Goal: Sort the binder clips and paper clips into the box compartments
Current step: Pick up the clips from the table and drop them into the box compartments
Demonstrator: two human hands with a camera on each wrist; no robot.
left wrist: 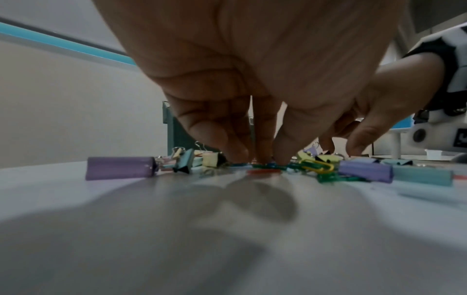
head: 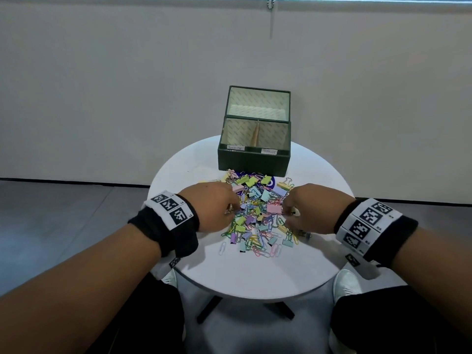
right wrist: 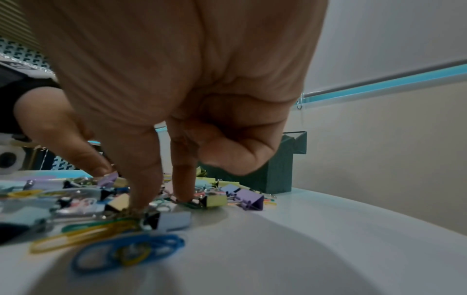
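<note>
1. The mixed heap of pastel metal binder clips and coloured wire paper clips (head: 258,215) lies on the round white desk (head: 250,277), just in front of the dark green cardboard box (head: 254,159). The two front compartments carry small white labels. Nothing is visible inside them, so I judge the sorting is at its very beginning.
2. To do this step well, each hand should separate one kind only. The wire clips hook into each other, so lift slowly and shake off what hangs on.
3. Read the labels before dropping; from here the writing is too small to tell which side is which.
4. The left hand (head: 212,208) reaches down into the left edge of the heap, fingertips (left wrist: 237,153) pressed close together on thin green and blue paper clips (left wrist: 267,166); whether it already pinches one, I cannot tell.
5. The right hand (head: 309,208) stands on the right edge, two fingers (right wrist: 144,191) straight down on the clips, the others curled; a hold is not visible.
</note>
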